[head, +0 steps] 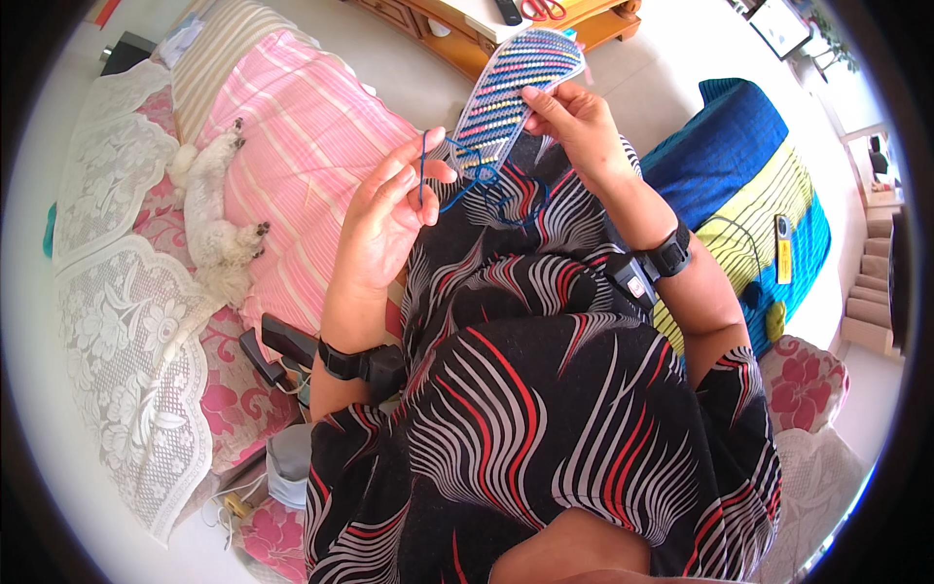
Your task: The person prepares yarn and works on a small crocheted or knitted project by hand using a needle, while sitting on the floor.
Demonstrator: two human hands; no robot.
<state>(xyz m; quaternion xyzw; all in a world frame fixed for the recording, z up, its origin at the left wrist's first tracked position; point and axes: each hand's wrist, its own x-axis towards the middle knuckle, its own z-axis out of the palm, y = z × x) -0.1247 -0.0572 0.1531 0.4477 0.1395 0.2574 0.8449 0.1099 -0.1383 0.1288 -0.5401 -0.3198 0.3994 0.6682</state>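
My right hand (576,128) pinches the right edge of a sole-shaped mesh insole (511,95) between thumb and fingers. Slanting rows of blue, pink, yellow and white yarn cover the insole, and a pale border runs around it. To its left, my left hand (387,208) has curled fingers with a strand of blue yarn (422,168) drawn across them. From the insole's lower end, more of this yarn hangs in loose loops over my lap. Whether a needle sits between the left fingers cannot be made out.
A white dog (211,212) lies on the sofa at left, beside a pink striped cover (306,160). Ahead, a wooden table (467,22) bears red-handled scissors (543,9) and a remote control (508,11). A yellow-and-grey tool (783,248) rests on the blue-green cloth (744,160) at right.
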